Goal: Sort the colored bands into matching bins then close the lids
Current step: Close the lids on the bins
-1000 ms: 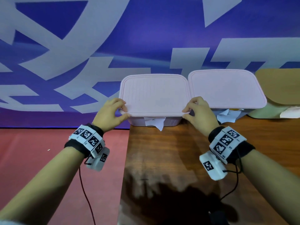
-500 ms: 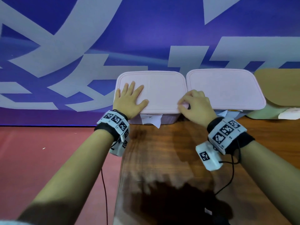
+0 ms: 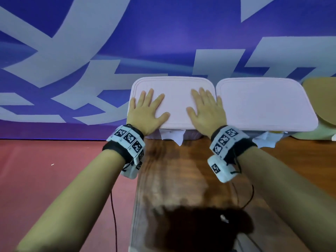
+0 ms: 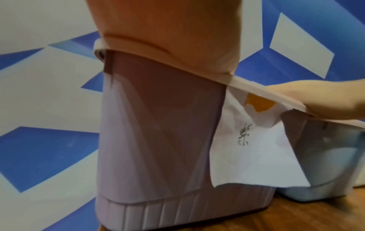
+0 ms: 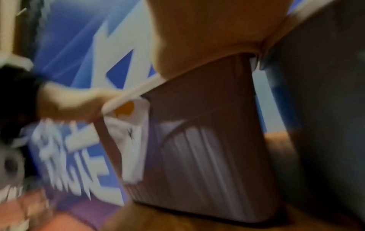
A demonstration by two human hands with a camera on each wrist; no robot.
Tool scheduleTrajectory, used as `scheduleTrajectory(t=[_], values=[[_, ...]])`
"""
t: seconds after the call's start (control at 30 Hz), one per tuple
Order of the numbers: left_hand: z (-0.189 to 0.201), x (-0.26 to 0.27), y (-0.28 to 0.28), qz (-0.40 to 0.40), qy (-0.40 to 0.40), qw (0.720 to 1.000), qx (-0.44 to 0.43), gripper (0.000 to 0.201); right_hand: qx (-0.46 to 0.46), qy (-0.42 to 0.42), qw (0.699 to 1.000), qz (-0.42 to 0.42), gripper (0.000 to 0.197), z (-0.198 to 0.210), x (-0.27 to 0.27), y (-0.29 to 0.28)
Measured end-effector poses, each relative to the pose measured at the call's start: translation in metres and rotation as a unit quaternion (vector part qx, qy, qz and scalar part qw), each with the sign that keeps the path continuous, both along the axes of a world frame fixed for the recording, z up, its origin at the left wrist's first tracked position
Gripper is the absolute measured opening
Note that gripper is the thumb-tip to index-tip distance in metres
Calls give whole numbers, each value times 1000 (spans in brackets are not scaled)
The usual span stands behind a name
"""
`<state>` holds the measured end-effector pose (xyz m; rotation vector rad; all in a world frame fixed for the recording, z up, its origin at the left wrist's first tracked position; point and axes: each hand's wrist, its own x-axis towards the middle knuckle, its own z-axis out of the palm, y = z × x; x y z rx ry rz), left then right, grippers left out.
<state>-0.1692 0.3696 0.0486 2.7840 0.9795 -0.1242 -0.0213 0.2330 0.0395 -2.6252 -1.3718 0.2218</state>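
Two pale pink bins stand side by side at the far edge of the wooden table (image 3: 174, 175), both with lids on. My left hand (image 3: 148, 110) and right hand (image 3: 206, 108) lie flat with spread fingers on the lid of the left bin (image 3: 174, 91), one near each front corner. A white paper label (image 3: 171, 136) with handwriting hangs from under that lid's front edge (image 4: 254, 150). The right bin's lid (image 3: 263, 102) lies closed with its own paper label (image 3: 267, 140) below. No colored bands show.
A tan-lidded, pale green container (image 3: 323, 113) stands at the far right. A blue and white banner (image 3: 163, 42) rises right behind the bins. The table's left edge drops to a red floor (image 3: 54, 179). Cables trail from both wrist cameras.
Both hands went from pinching the left bin's lid at its front corners to lying flat on top of it, the left first, then the right.
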Motion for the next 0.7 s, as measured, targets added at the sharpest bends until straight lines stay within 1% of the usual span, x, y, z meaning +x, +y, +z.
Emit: scheduleTrajectory(t=[0.1,0.17,0.23,0.3,0.4,0.5,0.63,0.7], values=[[1,0,0,-27,6,999,20,63,-21,-10,1000,7,60,3,2,2],[3,2,4,-54,12,998,22,76,-31,5,999,21,62,6,5,4],[5,9,11,-57,27,998,17,86,-20,11,999,34,62,13,12,13],[5,14,14,-46,39,998,7,84,-15,11,999,49,58,19,22,27],[5,17,12,-42,50,998,-4,81,-57,7,996,69,55,14,27,38],[9,20,14,-32,55,998,-13,82,-68,-1,995,68,55,10,27,40],[15,25,18,-34,63,997,-7,79,-76,20,995,65,55,18,29,47],[12,22,16,-37,67,997,5,81,-83,29,994,68,54,21,27,43]])
